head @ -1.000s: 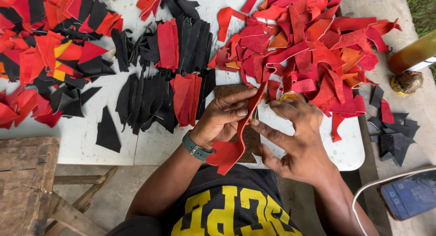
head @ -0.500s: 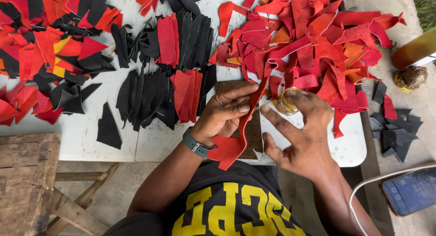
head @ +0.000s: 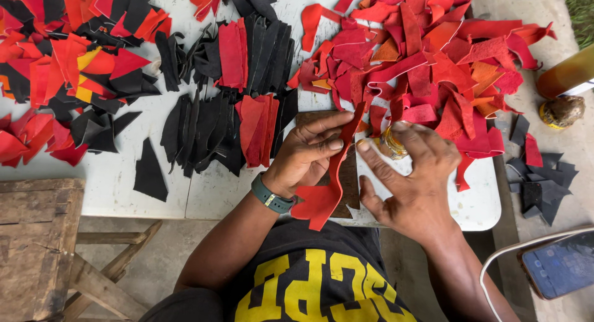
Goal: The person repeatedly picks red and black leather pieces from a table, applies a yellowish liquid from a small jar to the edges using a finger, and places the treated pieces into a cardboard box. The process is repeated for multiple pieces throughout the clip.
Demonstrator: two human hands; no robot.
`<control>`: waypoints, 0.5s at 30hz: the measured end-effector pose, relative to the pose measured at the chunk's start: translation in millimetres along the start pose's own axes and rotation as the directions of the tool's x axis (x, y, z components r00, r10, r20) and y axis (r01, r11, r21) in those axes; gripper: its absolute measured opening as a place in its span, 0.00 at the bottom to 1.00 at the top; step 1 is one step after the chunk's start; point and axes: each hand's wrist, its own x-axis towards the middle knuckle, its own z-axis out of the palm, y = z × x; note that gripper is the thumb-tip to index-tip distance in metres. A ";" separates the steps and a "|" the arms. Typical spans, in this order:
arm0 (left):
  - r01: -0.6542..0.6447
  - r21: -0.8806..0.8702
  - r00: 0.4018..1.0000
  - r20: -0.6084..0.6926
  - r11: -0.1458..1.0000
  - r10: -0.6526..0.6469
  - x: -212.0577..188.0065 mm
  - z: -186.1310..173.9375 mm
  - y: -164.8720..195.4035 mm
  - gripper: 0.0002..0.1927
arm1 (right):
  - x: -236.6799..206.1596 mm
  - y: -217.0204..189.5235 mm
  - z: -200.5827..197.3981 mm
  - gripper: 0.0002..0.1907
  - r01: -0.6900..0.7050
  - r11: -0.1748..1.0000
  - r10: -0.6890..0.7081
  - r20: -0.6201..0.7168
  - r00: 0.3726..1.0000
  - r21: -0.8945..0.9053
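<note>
Two hands worked at the desk's (head: 111, 186) near edge. Left hand (head: 306, 150) pinched a long red strip (head: 331, 173), its lower end hanging past the edge. Right hand (head: 411, 179) lay fingers spread, grip wide, covering a small jar (head: 391, 143). Red scrap pile (head: 433, 62) lay behind, black pieces (head: 204, 130) left of it.

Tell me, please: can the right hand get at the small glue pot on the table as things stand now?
Probably yes. The right hand already lies over the small glue pot, its fingers spread beside it. Nothing stands between them; the red strip is in the left hand, off to the side.
</note>
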 end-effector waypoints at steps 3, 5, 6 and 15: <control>-0.055 0.030 0.998 0.005 0.998 0.055 1.0 -6.5 -1.5 0.23 | -5.6 -4.2 3.6 0.30 0.059 0.995 -0.057 -0.029 0.998 0.075; -0.151 0.156 0.987 -0.036 0.976 0.158 4.5 -8.8 -3.3 0.20 | -11.7 -7.9 3.4 0.31 0.048 0.978 -0.025 -0.115 0.993 0.204; -0.195 0.266 0.971 -0.084 0.944 0.224 5.0 -7.8 -5.3 0.16 | -13.4 -11.6 6.9 0.35 -0.063 0.878 0.121 -0.093 0.988 0.475; -0.152 0.580 0.965 -0.089 0.800 0.248 -8.2 28.4 8.4 0.20 | -14.0 -15.6 49.8 0.51 -0.321 0.290 0.467 0.160 0.870 0.902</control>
